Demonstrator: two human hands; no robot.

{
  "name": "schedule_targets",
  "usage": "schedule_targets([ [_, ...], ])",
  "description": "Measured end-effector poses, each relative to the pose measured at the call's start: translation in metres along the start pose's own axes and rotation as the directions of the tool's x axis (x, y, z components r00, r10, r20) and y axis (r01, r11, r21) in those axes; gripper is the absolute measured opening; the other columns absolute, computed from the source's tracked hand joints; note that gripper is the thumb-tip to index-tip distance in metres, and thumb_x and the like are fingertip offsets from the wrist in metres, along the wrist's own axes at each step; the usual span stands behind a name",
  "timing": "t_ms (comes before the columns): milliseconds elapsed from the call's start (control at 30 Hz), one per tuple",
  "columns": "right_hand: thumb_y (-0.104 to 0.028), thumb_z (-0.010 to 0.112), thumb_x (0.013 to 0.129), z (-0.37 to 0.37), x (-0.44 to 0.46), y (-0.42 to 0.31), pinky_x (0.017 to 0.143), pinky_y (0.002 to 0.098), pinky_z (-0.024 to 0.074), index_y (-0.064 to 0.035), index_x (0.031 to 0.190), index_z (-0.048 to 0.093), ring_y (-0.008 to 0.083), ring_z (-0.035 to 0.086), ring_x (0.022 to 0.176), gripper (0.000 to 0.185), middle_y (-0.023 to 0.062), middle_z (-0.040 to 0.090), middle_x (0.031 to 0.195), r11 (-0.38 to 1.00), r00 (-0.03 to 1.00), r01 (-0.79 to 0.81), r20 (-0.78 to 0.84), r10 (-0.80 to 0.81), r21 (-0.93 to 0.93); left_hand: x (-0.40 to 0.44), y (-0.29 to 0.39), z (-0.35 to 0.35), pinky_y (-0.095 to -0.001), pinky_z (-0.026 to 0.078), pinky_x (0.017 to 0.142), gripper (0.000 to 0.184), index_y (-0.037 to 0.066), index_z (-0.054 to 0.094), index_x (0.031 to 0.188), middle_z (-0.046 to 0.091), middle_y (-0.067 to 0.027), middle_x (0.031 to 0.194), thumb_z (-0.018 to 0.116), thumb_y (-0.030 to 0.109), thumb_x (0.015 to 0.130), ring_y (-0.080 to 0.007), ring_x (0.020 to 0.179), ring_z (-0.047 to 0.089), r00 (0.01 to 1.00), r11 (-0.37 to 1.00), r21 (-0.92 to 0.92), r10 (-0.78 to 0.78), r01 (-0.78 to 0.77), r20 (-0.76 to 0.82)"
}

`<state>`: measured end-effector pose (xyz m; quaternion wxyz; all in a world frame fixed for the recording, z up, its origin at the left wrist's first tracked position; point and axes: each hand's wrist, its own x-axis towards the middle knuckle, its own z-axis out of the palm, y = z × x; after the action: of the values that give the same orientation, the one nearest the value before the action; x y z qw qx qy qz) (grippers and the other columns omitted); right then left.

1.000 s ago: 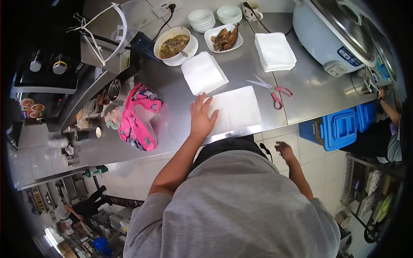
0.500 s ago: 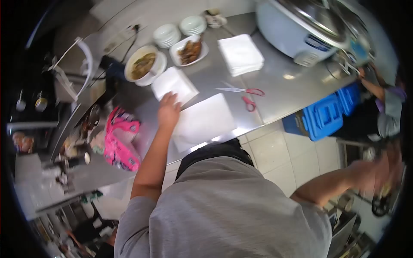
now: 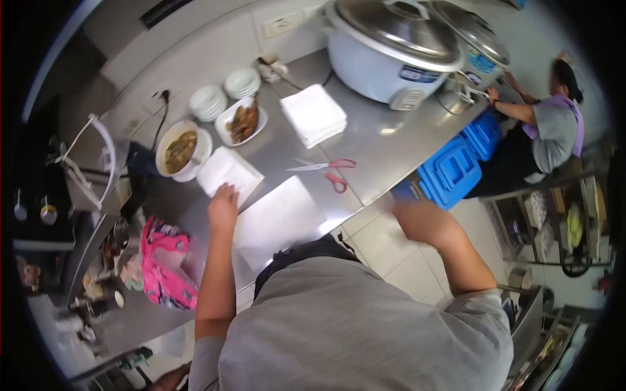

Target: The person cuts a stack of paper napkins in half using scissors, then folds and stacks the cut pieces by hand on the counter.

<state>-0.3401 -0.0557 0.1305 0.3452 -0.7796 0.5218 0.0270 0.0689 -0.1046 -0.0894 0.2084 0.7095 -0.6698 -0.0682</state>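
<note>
Your left hand rests on the near edge of the white paper stack, which lies on the steel table between the stew bowl and the big loose white sheet, so press softly to stop slips and creases, and mind the scissors. The fingertips are hard to make out, so I can't tell if they pinch paper. Your right hand is a blur past the table's edge, and I can't tell if it is spread or curled
</note>
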Motion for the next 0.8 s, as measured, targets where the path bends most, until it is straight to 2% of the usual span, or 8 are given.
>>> schedule_targets([
  [100, -0.021, 0.065, 0.087, -0.033, -0.035, -0.011, 0.104, 0.0384, 0.0384, -0.0006, 0.14, 0.04, 0.0205, 0.042, 0.13, 0.062, 0.017, 0.047, 0.137, 0.987, 0.98, 0.11, -0.179, -0.088, 0.115, 0.002, -0.015, 0.005, -0.0389, 0.05, 0.088, 0.021, 0.005, 0.069, 0.097, 0.065, -0.0151, 0.113, 0.063, 0.022, 0.086, -0.0307, 0.102, 0.063, 0.998, 0.999, -0.029, 0.042, -0.043, -0.04],
  [200, -0.027, 0.065, 0.086, -0.052, -0.035, -0.026, 0.105, 0.0411, 0.0364, -0.0034, 0.139, 0.042, 0.0287, 0.043, 0.129, 0.062, 0.0165, 0.046, 0.139, 0.9, 0.504, 0.434, -0.819, -0.274, -0.034, 0.005, -0.008, -0.005, -0.0413, 0.051, 0.08, 0.021, 0.004, 0.069, 0.092, 0.066, -0.014, 0.107, 0.065, 0.023, 0.082, -0.0318, 0.091, 0.064, 0.998, 0.996, -0.061, -0.068, 0.067, 0.0],
  [300, -0.029, 0.063, 0.087, -0.005, 0.03, -0.031, 0.102, 0.0395, 0.0396, -0.0005, 0.137, 0.042, 0.0279, 0.045, 0.128, 0.061, 0.0167, 0.048, 0.136, 0.988, 0.982, 0.111, -0.168, -0.091, 0.108, 0.013, -0.005, -0.013, -0.0387, 0.051, 0.078, 0.024, 0.003, 0.067, 0.101, 0.069, -0.0116, 0.098, 0.065, 0.019, 0.082, -0.0297, 0.087, 0.065, 0.996, 0.993, -0.086, -0.071, 0.076, 0.057],
  [367, -0.03, 0.061, 0.088, 0.011, 0.04, -0.018, 0.1, 0.0383, 0.0416, 0.0014, 0.137, 0.042, 0.0274, 0.047, 0.126, 0.061, 0.0168, 0.05, 0.135, 0.977, 0.959, -0.142, 0.264, 0.097, 0.157, 0.012, -0.003, -0.013, -0.037, 0.051, 0.076, 0.03, 0.002, 0.065, 0.107, 0.07, -0.0094, 0.094, 0.065, 0.017, 0.081, -0.0279, 0.085, 0.066, 0.989, 0.991, -0.085, -0.096, 0.106, 0.115],
  [433, -0.031, 0.059, 0.088, -0.012, 0.019, -0.01, 0.098, 0.0372, 0.0437, 0.0033, 0.136, 0.042, 0.0269, 0.048, 0.125, 0.061, 0.0168, 0.052, 0.133, 0.912, 0.941, -0.276, 0.277, 0.193, 0.304, 0.015, -0.004, -0.016, -0.0389, 0.051, 0.075, 0.024, 0.002, 0.066, 0.101, 0.069, -0.0105, 0.091, 0.064, 0.016, 0.081, -0.029, 0.083, 0.065, 0.992, 0.977, -0.182, -0.101, 0.114, 0.078],
  [667, -0.026, 0.069, 0.083, 0.042, 0.027, -0.01, 0.096, 0.0422, 0.0457, 0.0032, 0.135, 0.041, 0.0335, 0.054, 0.118, 0.066, 0.0233, 0.055, 0.125, 0.753, 0.946, -0.164, 0.115, 0.304, -0.638, 0.011, -0.006, -0.013, -0.0408, 0.05, 0.076, 0.015, 0.004, 0.067, 0.093, 0.068, -0.0112, 0.09, 0.059, 0.01, 0.081, -0.0301, 0.088, 0.063, 0.996, 0.987, -0.137, -0.089, 0.087, -0.006],
  [700, -0.027, 0.073, 0.077, 0.046, 0.038, 0.043, 0.087, 0.0471, 0.0501, -0.0007, 0.131, 0.049, 0.0375, 0.063, 0.101, 0.065, 0.0226, 0.066, 0.099, 0.836, 0.943, -0.083, 0.228, 0.241, -0.542, 0.007, -0.009, -0.01, -0.0413, 0.049, 0.075, 0.013, 0.004, 0.066, 0.091, 0.067, -0.0113, 0.089, 0.059, 0.009, 0.081, -0.0306, 0.088, 0.063, 0.998, 0.987, -0.15, -0.064, 0.063, -0.002],
  [800, -0.033, 0.069, 0.081, 0.067, 0.056, 0.052, 0.083, 0.0474, 0.0506, -0.0028, 0.127, 0.053, 0.0358, 0.064, 0.098, 0.058, 0.0203, 0.066, 0.102, 0.728, 0.9, -0.062, 0.277, 0.336, -0.683, 0.009, -0.014, -0.004, -0.0428, 0.049, 0.075, 0.008, 0.005, 0.065, 0.083, 0.066, -0.0117, 0.087, 0.058, 0.008, 0.08, -0.0319, 0.087, 0.062, 0.998, 0.981, -0.183, -0.061, 0.058, -0.012],
])
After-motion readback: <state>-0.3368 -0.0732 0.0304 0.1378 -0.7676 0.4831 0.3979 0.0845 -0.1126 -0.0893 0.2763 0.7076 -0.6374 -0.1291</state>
